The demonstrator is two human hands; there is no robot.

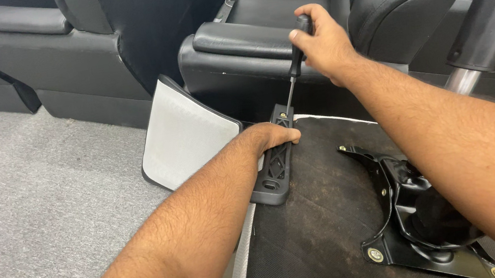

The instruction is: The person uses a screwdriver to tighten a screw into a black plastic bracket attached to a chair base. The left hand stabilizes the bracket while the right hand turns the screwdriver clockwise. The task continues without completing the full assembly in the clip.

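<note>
- Grey carpet (35, 219) covers the floor, and black leather sofas (319, 8) stand in a row behind the work.
- An upturned chair seat (321, 226) lies in the foreground with its dark fabric underside facing up.
- A black metal base plate (418, 211) is fixed to that underside on the right, with pale washers at its corners.
- A black plastic armrest bracket (276, 171) lies along the left edge of the seat, its far end reaching toward the nearest sofa.
- The left hand (270, 135) is curled down over the middle of the bracket, fingers wrapped round its side and pressing it to the seat.
- The right hand (324, 41) is closed in a fist round the black handle of a screwdriver (296, 71), thumb uppermost.
- The screwdriver slants down and leftward, its thin shaft meeting the far end of the bracket just beyond the left hand.
- A white padded panel with a black rim (184, 136) leans just left of the bracket, between the seat and the sofa.
- A black tube with a chrome rod (487, 21) slants in at upper right.
</note>
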